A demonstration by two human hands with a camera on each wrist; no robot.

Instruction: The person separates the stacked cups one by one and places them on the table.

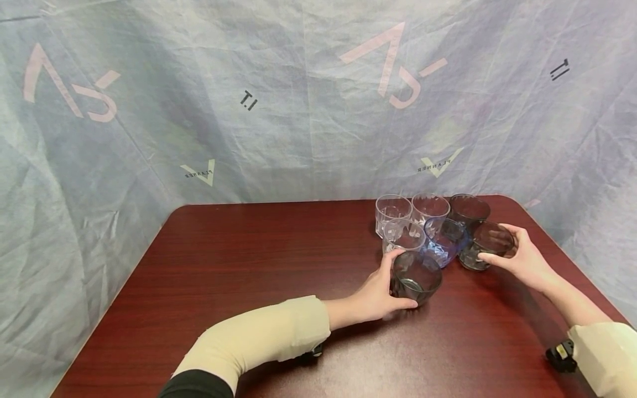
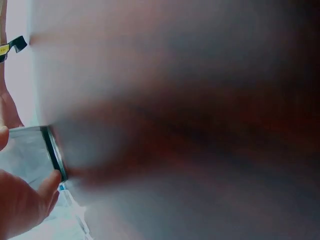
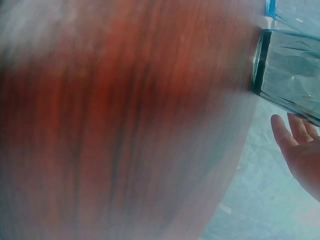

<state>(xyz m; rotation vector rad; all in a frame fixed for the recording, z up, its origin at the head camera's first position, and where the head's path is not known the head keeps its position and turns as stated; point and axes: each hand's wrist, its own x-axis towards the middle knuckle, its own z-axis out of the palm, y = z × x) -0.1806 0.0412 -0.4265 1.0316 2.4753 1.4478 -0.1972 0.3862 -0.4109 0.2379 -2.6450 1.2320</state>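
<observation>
My left hand (image 1: 373, 296) grips a dark smoky tumbler (image 1: 417, 279) at the front of a cluster of tumblers, thumb on the near side and fingers on the far side. In the left wrist view its thick base shows between the thumb and a fingertip. My right hand (image 1: 527, 260) holds another dark tumbler (image 1: 485, 243) at the cluster's right, thumb across its front and fingers behind the rim. The right wrist view shows some fingers (image 3: 283, 134) extended beside this glass (image 3: 292, 70). Between the two dark tumblers stands a blue tumbler (image 1: 440, 243).
Behind the left hand's glass is a clear tumbler (image 1: 403, 235). Along the back stand two more clear tumblers (image 1: 393, 209) and a dark one (image 1: 468, 207). The reddish-brown table (image 1: 249, 265) ends at a printed grey cloth (image 1: 298, 110) behind it.
</observation>
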